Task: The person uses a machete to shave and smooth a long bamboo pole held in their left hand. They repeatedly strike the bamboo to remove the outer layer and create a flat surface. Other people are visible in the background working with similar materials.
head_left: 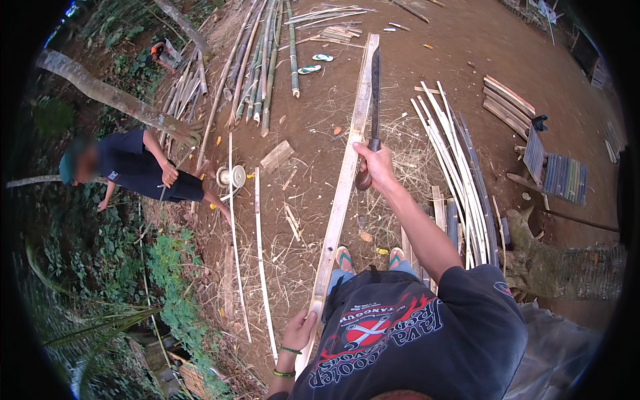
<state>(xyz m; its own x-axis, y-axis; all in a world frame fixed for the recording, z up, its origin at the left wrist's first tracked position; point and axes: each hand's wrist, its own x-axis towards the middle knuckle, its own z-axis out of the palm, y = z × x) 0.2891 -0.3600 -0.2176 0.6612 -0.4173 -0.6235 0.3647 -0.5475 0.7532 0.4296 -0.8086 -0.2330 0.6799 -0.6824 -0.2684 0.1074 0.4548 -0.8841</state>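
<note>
A long split bamboo slat [344,183], pale on its inner face, runs from beside my body out to the far side. My left hand [300,331] grips it near its close end, with the thumb on the pale face and the other fingers partly hidden. Further out, my right hand [377,167] is wrapped round the dark wooden handle of a machete [375,93]. Its dark blade points away from me, close alongside the slat's right edge. My right thumb touches the slat's edge.
Thin bamboo strips [260,253] lie on the ground to the left, and a curved bundle of strips [460,180] lies to the right. Bamboo poles [267,67] are piled at the far left. A person [143,167] holding a stick stands left. Wood shavings litter the soil.
</note>
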